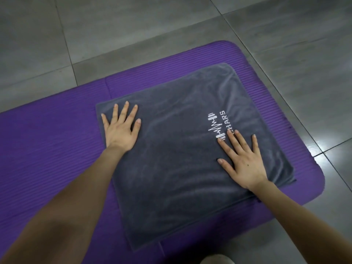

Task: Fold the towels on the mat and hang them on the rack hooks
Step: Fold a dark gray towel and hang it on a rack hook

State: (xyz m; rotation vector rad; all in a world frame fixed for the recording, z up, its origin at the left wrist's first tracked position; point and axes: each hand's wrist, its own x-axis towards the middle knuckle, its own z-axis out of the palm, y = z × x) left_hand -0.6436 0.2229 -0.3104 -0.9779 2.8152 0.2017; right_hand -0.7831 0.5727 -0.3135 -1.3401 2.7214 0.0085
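1. A dark grey towel [181,153] lay spread flat on a purple mat [53,149], and the mat sat on a floor of grey tiles [133,25].
2. The towel looked folded, since a second edge showed along its near right side, just under the top layer.
3. It covered the right part of the mat and sat turned at an angle to the mat's edges, with bare ribbed mat showing all round it.
4. A white logo [216,127] of a zigzag line and a barbell shape was stitched toward the right of the towel, with lettering beside it.
5. The left hand [121,131] rested palm down on the towel's far left corner, fingers spread wide and flat, gripping nothing.
6. Its little finger lay at the towel's left edge.
7. The right hand [242,161] also lay palm down, on the right part of the towel, fingers splayed and flat, with nothing grasped.
8. Its fingertips [220,140] touched the near end of the logo.
9. Both forearms were bare and reached in from the near side.
10. A pale rounded shape [217,259] showed at the near edge of the view, too cropped to identify.
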